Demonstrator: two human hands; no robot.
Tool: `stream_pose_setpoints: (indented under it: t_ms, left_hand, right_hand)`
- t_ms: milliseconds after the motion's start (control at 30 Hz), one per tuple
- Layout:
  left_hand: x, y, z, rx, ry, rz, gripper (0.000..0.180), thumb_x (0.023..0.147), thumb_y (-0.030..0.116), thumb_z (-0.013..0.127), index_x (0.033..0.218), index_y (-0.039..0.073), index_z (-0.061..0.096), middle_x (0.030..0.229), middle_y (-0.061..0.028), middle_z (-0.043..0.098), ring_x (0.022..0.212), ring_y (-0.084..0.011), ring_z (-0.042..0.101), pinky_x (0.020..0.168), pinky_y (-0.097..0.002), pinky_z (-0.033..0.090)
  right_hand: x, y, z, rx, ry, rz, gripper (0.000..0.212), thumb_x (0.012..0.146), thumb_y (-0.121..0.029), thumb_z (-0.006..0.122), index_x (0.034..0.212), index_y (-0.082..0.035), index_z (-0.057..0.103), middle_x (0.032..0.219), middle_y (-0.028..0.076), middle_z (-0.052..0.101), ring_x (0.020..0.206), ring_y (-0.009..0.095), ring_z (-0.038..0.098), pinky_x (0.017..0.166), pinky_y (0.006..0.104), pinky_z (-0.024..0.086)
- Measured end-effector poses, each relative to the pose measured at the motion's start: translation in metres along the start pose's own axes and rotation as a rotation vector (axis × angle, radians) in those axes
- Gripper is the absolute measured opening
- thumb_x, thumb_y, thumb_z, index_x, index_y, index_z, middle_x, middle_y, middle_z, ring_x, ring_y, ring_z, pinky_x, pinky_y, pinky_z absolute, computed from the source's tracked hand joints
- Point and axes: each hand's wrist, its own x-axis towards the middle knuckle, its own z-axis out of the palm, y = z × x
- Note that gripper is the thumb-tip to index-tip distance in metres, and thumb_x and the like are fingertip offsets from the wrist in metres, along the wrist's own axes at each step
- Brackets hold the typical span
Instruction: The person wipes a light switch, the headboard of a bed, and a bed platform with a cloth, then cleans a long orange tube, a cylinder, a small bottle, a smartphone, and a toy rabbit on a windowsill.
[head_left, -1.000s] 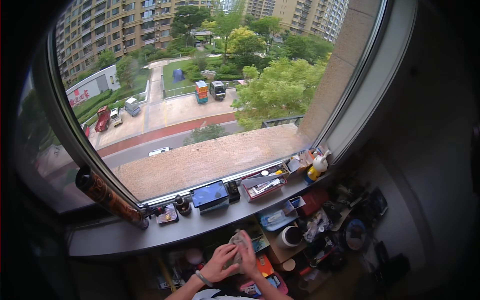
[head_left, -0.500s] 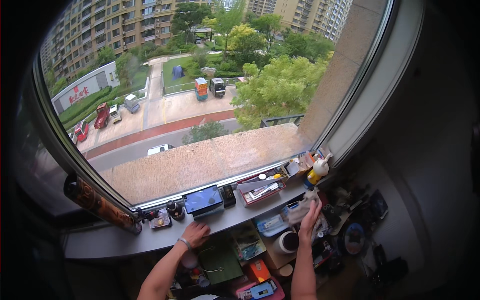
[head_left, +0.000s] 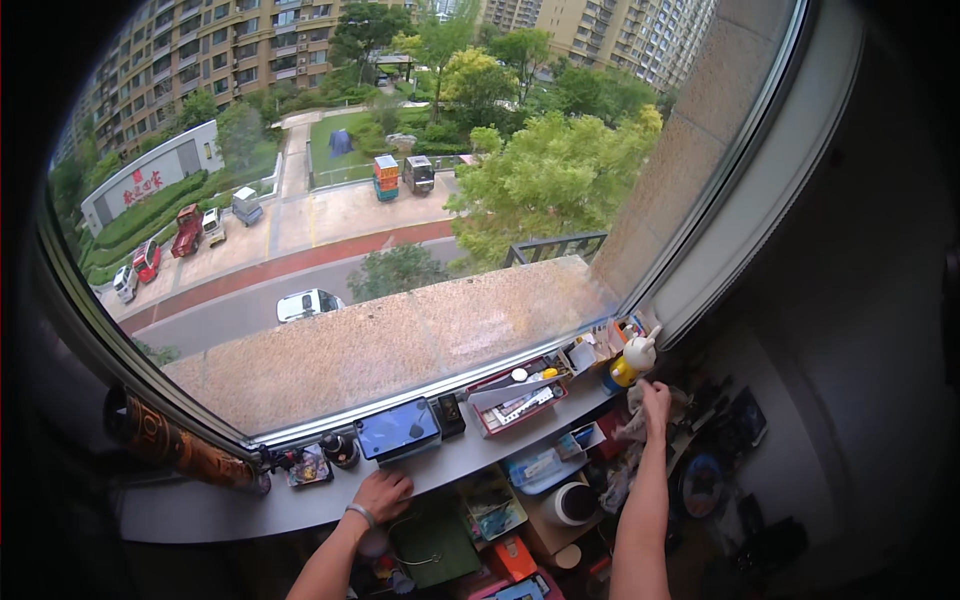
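Observation:
My right hand (head_left: 655, 402) is closed on a greyish-beige cloth (head_left: 632, 422), which hangs at the right end of the windowsill. Just beyond the cloth stands a white-headed rabbit figurine (head_left: 632, 362) with a yellow and blue body. On the front edge of the grey windowsill (head_left: 215, 508) rests my left hand (head_left: 386, 494), a bracelet on its wrist, fingers laid on the surface and holding nothing visible. Behind that hand sits a box with a dark blue glossy top (head_left: 398, 428). A small black device (head_left: 449, 414) stands beside the box.
Along the sill are a red tray of small items (head_left: 515, 405), a dark bottle (head_left: 340, 450) and a tall patterned cylinder (head_left: 185, 440). Below the edge lie a green bag (head_left: 435, 548), a white-rimmed jar (head_left: 574, 503) and crowded bins. The window glass borders the far side.
My right hand has moved right and away from me with the cloth, toward the figurine. My left hand stays at the sill edge. The whole view has shifted slightly.

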Motion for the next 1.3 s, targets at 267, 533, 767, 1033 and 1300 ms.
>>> stream_pose_setpoints:
  t_ms: [267,533,767,1033,1300]
  left_hand:
    - [-0.004,-0.006,-0.004,-0.011,-0.008,-0.006,0.023,0.074,0.023,0.069,0.089,0.015,0.053,0.086,-0.0054,0.055,0.082,-0.0278,0.057,0.072,-0.0385,0.046]
    - [0.001,-0.006,-0.002,-0.042,-0.013,0.027,0.024,0.073,0.023,0.068,0.090,0.015,0.052,0.085,-0.0048,0.054,0.082,-0.0261,0.057,0.072,-0.0379,0.045]
    - [-0.005,-0.007,0.001,-0.035,-0.012,0.048,0.026,0.072,0.022,0.068,0.092,0.015,0.053,0.087,-0.0050,0.054,0.083,-0.0263,0.057,0.073,-0.0378,0.045]
    - [-0.006,-0.007,0.005,0.021,0.014,0.082,0.030,0.071,0.022,0.069,0.095,0.014,0.054,0.092,-0.0062,0.055,0.086,-0.0270,0.057,0.076,-0.0384,0.046]
    - [-0.013,0.015,0.002,-0.122,0.171,0.161,0.024,0.079,0.028,0.071,0.090,0.012,0.057,0.085,-0.0081,0.056,0.080,-0.0288,0.058,0.071,-0.0397,0.048]
  right_hand:
    - [-0.019,-0.035,0.041,-0.322,-0.146,0.063,0.094,0.061,-0.054,0.078,0.139,-0.015,0.042,0.121,0.018,0.062,0.113,0.037,0.057,0.094,0.0458,0.045]
    - [-0.004,-0.014,0.057,-0.330,-0.054,0.048,0.075,0.065,-0.061,0.072,0.125,-0.018,0.058,0.108,0.018,0.067,0.104,0.040,0.061,0.087,0.0481,0.048]
    - [-0.014,-0.004,0.043,-0.220,0.010,0.002,0.071,0.064,-0.061,0.075,0.113,-0.010,0.066,0.104,0.018,0.068,0.099,0.038,0.063,0.082,0.0465,0.049]
    - [-0.068,-0.049,-0.036,-0.171,0.037,-0.258,0.066,0.069,-0.052,0.077,0.108,-0.001,0.066,0.099,0.018,0.069,0.094,0.037,0.065,0.080,0.0432,0.049]
    - [-0.235,-0.106,-0.088,-0.101,-0.229,-0.504,0.059,0.069,-0.050,0.078,0.106,-0.006,0.067,0.091,0.016,0.070,0.088,0.035,0.067,0.076,0.0439,0.051]
